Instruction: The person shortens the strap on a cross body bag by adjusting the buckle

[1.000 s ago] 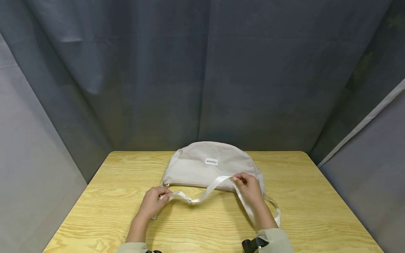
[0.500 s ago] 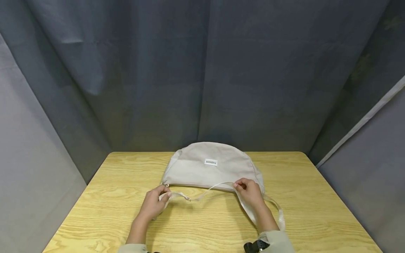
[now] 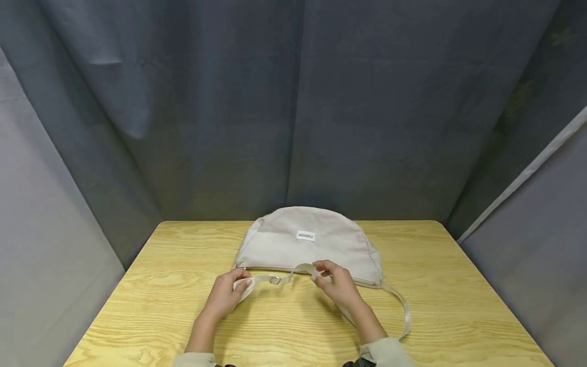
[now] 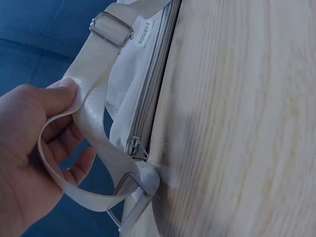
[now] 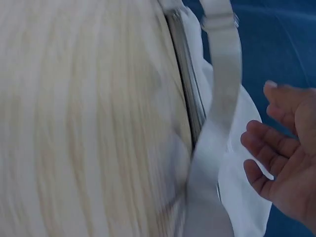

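A pale beige handbag (image 3: 275, 247) with a white "FASHION" label (image 3: 305, 235) lies on the table, its zipper edge toward me. My left hand (image 3: 224, 293) pinches the bag's strap (image 4: 94, 54) between thumb and fingers, a loop of it hanging below the palm in the left wrist view. Just right of that hand, a metal slider buckle (image 3: 275, 280) sits on the raised strap. A metal ring (image 4: 131, 197) joins the strap near the zipper pull (image 4: 138, 147). My right hand (image 3: 339, 285) has its fingers loosely bent beside the strap, apart from it in the right wrist view.
The wooden table (image 3: 458, 306) extends to both sides of the bag. At the right, more strap (image 3: 405, 311) curves down from the bag's corner. Dark grey curtains (image 3: 367, 112) hang behind the table, with lighter panels (image 3: 46, 229) at the sides.
My right hand has let go of the strap and moved left toward the buckle. The buckle has risen slightly and turned. The left hand has barely moved and still pinches the strap.
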A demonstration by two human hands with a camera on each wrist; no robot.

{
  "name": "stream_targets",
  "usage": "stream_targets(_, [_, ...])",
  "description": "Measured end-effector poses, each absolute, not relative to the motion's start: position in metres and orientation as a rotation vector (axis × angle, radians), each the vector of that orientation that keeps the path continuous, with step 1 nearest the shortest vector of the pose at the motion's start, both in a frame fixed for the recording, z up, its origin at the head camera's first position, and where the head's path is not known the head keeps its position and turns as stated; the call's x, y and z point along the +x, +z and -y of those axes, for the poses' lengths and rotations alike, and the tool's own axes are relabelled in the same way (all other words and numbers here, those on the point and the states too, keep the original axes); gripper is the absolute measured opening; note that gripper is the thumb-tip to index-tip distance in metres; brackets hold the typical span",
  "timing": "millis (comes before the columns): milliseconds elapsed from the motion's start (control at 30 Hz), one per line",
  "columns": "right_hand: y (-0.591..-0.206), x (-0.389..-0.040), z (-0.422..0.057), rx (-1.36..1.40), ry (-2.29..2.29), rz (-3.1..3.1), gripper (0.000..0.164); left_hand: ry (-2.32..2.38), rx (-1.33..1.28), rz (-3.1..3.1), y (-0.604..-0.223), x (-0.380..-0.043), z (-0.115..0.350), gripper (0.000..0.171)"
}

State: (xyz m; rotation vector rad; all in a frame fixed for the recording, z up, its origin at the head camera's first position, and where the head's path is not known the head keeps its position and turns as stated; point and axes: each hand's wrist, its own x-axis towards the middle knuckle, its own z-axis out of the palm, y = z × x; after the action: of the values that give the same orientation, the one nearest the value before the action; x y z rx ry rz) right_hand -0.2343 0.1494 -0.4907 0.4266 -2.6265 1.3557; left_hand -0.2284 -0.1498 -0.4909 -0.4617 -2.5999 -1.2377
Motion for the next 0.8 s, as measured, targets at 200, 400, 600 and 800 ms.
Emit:
stream_targets(200, [-0.493, -0.236, -0.125, 0.732, 1.318, 2.602, 0.049, -1.259, -0.469, 2.607, -0.488, -0.226, 0.148, 0.003])
stream_targets(400, [-0.497, -0.239, -0.108, 0.823, 1.174, 2.573, 0.039, -1.275, -0.479, 2.608, -0.487, -0.226, 0.146, 0.004])
stream_targets(600, [-0.498, -0.241, -0.097, 0.825, 0.852, 2.53, 0.022, -1.272, -0.469, 2.612, -0.488, -0.227, 0.148, 0.008])
stream_targets(800, [-0.497, -0.243, -0.091, 0.861, 0.739, 2.397, 0.006, -1.276, -0.455, 2.616, -0.489, -0.225, 0.15, 0.008])
